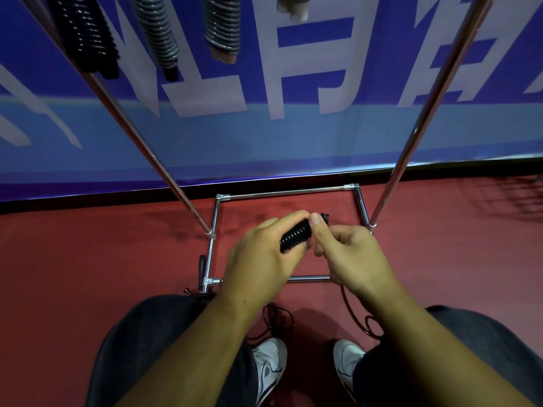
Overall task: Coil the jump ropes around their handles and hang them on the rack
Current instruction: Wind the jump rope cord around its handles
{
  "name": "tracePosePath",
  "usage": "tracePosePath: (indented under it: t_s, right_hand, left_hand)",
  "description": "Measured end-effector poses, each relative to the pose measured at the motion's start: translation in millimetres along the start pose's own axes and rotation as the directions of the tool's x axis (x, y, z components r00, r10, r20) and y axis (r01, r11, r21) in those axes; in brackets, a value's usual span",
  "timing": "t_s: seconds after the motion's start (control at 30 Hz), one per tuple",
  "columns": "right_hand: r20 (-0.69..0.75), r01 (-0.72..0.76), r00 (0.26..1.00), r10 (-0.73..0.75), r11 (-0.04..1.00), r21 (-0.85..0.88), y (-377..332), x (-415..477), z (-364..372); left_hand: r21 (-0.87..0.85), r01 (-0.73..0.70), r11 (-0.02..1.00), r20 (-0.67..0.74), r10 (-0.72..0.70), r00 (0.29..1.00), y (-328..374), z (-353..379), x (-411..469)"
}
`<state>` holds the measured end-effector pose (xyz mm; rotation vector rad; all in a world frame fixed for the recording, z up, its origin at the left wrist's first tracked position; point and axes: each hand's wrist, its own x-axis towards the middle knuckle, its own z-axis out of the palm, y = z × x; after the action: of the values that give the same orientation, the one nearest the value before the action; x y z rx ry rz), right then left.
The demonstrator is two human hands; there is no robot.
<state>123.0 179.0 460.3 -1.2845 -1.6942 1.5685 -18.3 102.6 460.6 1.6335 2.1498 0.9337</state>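
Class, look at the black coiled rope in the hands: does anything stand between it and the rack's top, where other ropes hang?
Nothing visible does. Above the black coiled rope, held by left hand and right hand, the space between the rack's uprights is open. Its loose cord trails to the floor; the rail is unseen.

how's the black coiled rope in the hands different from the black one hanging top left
The black rope in the hands lies tilted, gripped by the left hand and pinched by the right hand; the hanging black rope dangles untouched. The held one has loose cord trailing to the floor; the hanging one shows only tight wraps. Both are black coils.
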Motion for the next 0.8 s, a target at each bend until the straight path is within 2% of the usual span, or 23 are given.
tracePosePath:
  t_s: [0.1,0.17,0.23,0.3,0.37,0.43,0.53,0.6,0.7,0.8]
  right_hand:
    - [0.001,-0.021,1.0,0.021,0.998,0.057,3,3,2]
    - [0.028,-0.031,0.999,0.028,0.993,0.118,3,4,4]
    - [0.031,-0.012,0.999,0.008,0.992,0.127,3,6,3]
    - [0.029,0.044,0.998,-0.048,0.993,0.107,2,7,1]
    - [0.04,0.113,0.992,-0.117,0.991,0.074,1,6,-2]
    - [0.071,0.182,0.981,-0.183,0.983,0.023,1,3,-3]
    - [0.137,0.229,0.963,-0.231,0.973,0.027,-3,-1,-2]
    - [0.193,0.244,0.948,-0.251,0.968,0.063,-5,-2,-3]
    - [0.192,0.321,0.929,-0.315,0.947,-0.002,-2,0,-4]
    - [0.131,0.266,0.957,-0.26,0.963,-0.032,4,5,-1]
  left_hand:
    - [0.202,-0.046,0.978,-0.047,0.056,0.997,3,3,-1]
    - [0.224,-0.069,0.972,-0.021,0.075,0.997,2,4,1]
    - [0.084,-0.078,0.993,0.041,0.075,0.996,-1,5,1]
    - [-0.161,-0.027,0.987,0.093,0.042,0.995,0,6,0]
    - [-0.372,0.099,0.923,0.146,-0.046,0.988,3,2,2]
    - [-0.519,0.284,0.806,0.265,-0.164,0.95,5,-6,6]
    - [-0.554,0.46,0.694,0.457,-0.209,0.865,5,-16,8]
    - [-0.56,0.473,0.68,0.507,-0.17,0.845,7,-18,7]
    - [-0.563,0.414,0.715,0.453,-0.152,0.878,5,-19,7]
    - [-0.52,0.345,0.781,0.353,-0.171,0.92,3,-17,8]
